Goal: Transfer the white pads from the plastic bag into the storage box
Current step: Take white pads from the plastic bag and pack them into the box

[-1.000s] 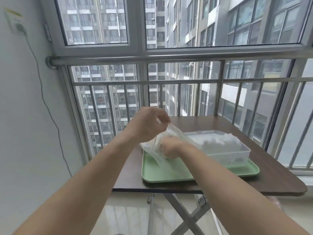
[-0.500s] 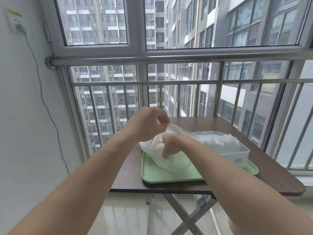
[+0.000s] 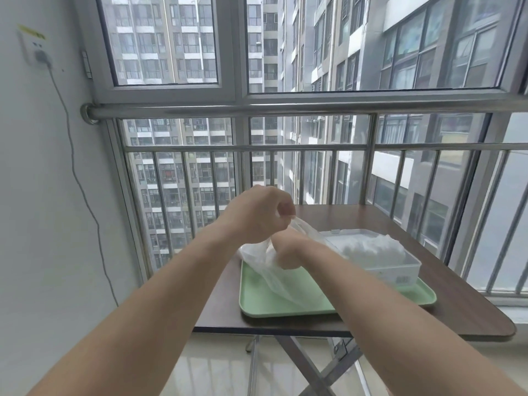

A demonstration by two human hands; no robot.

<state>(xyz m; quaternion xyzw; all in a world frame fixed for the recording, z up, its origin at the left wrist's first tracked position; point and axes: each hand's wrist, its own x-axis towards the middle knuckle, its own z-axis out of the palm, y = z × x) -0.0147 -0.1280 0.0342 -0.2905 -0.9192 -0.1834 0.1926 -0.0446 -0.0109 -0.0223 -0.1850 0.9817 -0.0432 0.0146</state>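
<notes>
A clear plastic bag (image 3: 281, 281) hangs over the left half of a green tray (image 3: 265, 305). My left hand (image 3: 258, 214) pinches the bag's upper rim and holds it up. My right hand (image 3: 285, 251) is inside the bag's mouth with its fingers curled; what they hold is blurred behind the plastic. A clear storage box (image 3: 400, 267) stands on the right half of the tray, heaped with white pads (image 3: 371, 247). The pads left in the bag are hard to make out.
The tray sits on a small brown folding table (image 3: 468, 310) against a metal window railing (image 3: 285, 147). A white wall with a socket and a hanging cable (image 3: 80, 178) stands on the left. Shiny tiled floor lies below.
My right hand rose half out of the bag, then went back down inside it. My left hand kept its hold on the rim, and the view tilted up slightly.
</notes>
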